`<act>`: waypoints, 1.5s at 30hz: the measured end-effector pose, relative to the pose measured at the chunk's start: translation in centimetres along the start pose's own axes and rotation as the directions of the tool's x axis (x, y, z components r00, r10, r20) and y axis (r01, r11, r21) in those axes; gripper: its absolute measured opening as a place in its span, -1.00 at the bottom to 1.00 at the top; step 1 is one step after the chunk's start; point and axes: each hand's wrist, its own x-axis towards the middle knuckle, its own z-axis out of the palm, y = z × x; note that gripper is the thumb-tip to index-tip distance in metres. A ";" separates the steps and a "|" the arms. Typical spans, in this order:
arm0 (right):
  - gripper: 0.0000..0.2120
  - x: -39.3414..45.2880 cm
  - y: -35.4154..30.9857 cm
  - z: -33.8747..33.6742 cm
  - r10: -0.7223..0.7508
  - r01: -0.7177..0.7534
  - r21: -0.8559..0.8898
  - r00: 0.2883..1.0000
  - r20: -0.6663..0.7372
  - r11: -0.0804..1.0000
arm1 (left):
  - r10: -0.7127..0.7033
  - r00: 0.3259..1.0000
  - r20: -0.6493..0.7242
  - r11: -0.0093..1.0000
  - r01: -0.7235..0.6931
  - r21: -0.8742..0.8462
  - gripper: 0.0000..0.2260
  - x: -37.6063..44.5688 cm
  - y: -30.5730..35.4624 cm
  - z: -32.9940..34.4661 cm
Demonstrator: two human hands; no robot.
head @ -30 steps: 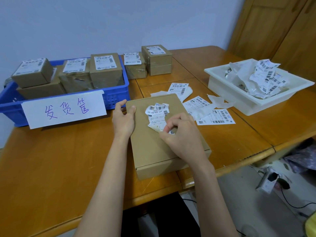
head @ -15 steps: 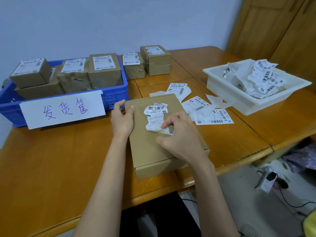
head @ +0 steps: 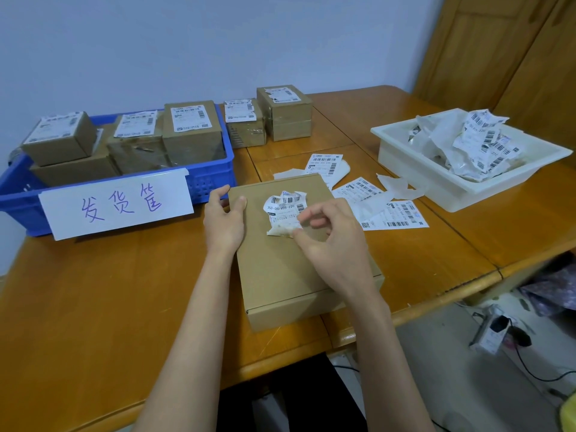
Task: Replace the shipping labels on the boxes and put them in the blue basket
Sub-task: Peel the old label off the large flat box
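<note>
A flat brown box [head: 280, 275] lies on the wooden table in front of me. A crumpled, half-peeled old label [head: 284, 213] sticks to its top. My right hand [head: 330, 241] pinches the label's lower right edge between thumb and fingers. My left hand [head: 225, 220] grips the box's far left corner. The blue basket [head: 215, 179] at the back left holds several labelled boxes. Fresh labels [head: 392, 215] lie on the table to the right of the box.
Two small labelled boxes [head: 268, 120] stand behind the basket's right end. A white tray [head: 414, 169] at the right holds crumpled old labels and backing paper. A paper sign [head: 118, 204] hangs on the basket's front. The table edge runs just below the box.
My right hand has lifted and pulled the label's lower edge up and a little right, so the label is more crumpled. The left hand stays on the box corner.
</note>
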 end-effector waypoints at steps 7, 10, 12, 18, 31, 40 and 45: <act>-0.98 0.1 0.5 0.5 -0.003 0.003 -0.177 1.000 0.002 0.984 | -0.002 1.000 0.001 1.000 0.002 -0.002 -0.61 0.0 -0.1 0.0; -0.96 0.1 0.4 0.8 -0.056 0.052 -0.208 0.998 -0.014 0.977 | -0.003 1.000 0.005 1.000 0.003 -0.011 -0.61 0.0 -0.2 0.0; -0.86 -0.1 0.2 0.6 -0.066 0.069 -0.175 0.998 0.024 0.982 | -0.008 1.000 0.005 1.000 0.008 -0.013 -0.62 0.0 -0.2 0.0; -0.83 0.5 -0.6 1.2 -0.063 0.110 -0.332 0.987 0.149 0.937 | -0.007 1.000 0.005 1.000 0.008 -0.011 -0.62 0.0 -0.1 -0.1; -0.76 1.5 -1.3 1.4 0.137 -0.103 -0.206 0.977 0.161 0.973 | -0.006 1.000 0.004 1.000 0.006 -0.023 -0.62 -0.1 0.1 -0.1; -0.80 2.2 -1.5 1.7 0.172 -0.130 -0.234 0.970 0.169 0.963 | -0.008 1.000 0.001 1.000 0.008 -0.017 -0.63 -0.1 0.1 -0.1; -0.75 2.8 -2.5 3.0 0.153 -0.098 -0.348 0.979 0.136 0.932 | -0.003 1.000 0.002 1.000 0.003 -0.010 -0.62 0.0 0.0 -0.1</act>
